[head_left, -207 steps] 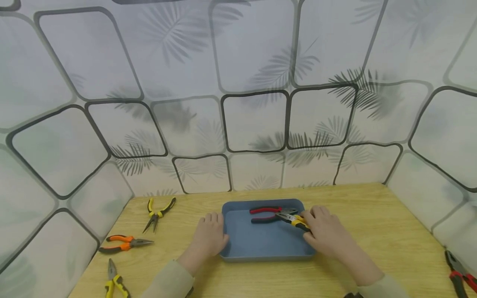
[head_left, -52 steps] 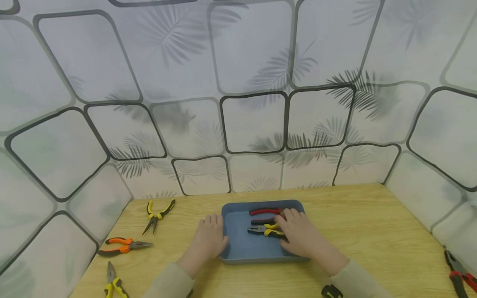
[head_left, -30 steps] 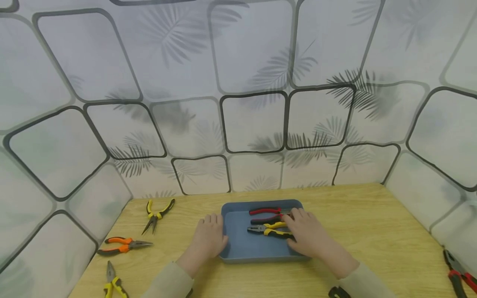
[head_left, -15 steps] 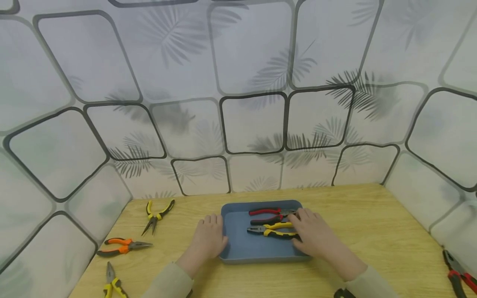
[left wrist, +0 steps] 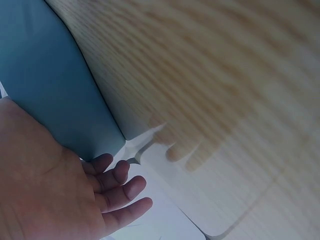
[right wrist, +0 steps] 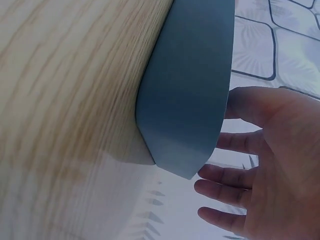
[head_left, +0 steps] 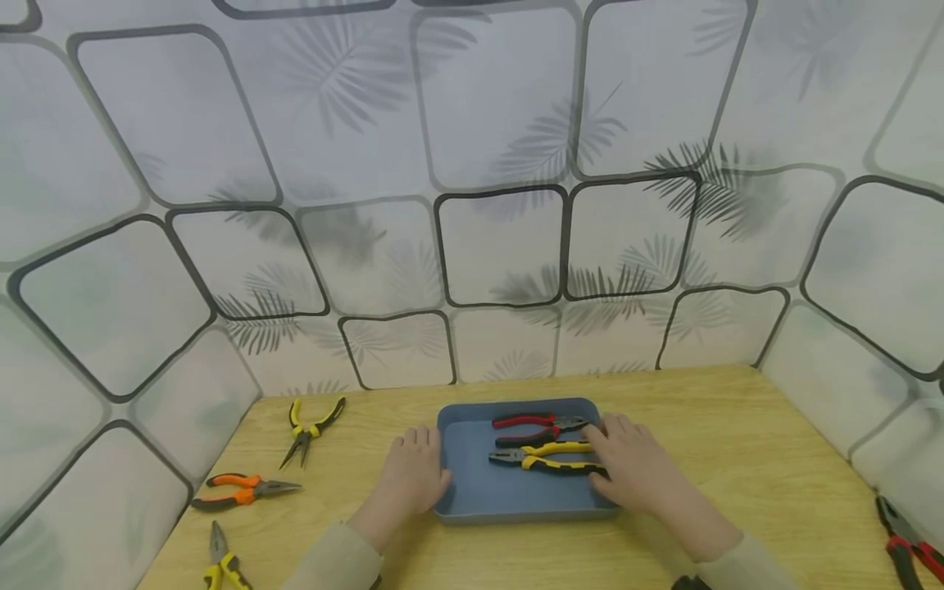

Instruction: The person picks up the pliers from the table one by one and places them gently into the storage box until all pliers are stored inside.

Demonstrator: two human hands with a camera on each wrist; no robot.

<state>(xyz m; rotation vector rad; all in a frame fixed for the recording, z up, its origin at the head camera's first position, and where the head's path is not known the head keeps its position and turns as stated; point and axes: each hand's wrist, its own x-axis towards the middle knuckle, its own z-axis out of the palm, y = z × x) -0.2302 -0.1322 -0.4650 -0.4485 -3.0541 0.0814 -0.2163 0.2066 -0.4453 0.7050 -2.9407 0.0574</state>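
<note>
A blue tray (head_left: 472,487) stands on the wooden table. In it lie pliers with red-and-black handles (head_left: 555,422) and, just in front of them, combination pliers with yellow-and-black handles (head_left: 533,456). Both have their jaws apart or handles spread, heads unheld. My left hand (head_left: 415,469) rests at the tray's left rim; the left wrist view shows its fingers loosely extended beside the tray wall (left wrist: 55,85). Over the right rim, my right hand (head_left: 631,460) has its fingertips and thumb right by the yellow pliers' handle ends. Its fingers look relaxed past the wall (right wrist: 185,90) in the right wrist view.
On the left are yellow-and-black long-nose pliers (head_left: 304,434), orange-and-black ones (head_left: 247,489) and another yellow-and-black pair (head_left: 221,559). Red-and-black pliers (head_left: 903,537) lie at the far right edge. Patterned fabric (head_left: 509,344) encloses the table's back and sides.
The yellow-and-black pliers came from the right rim down into the tray, beside the red pair. My right hand has let go and drawn back rightward, while their handles spread. The left hand stayed put.
</note>
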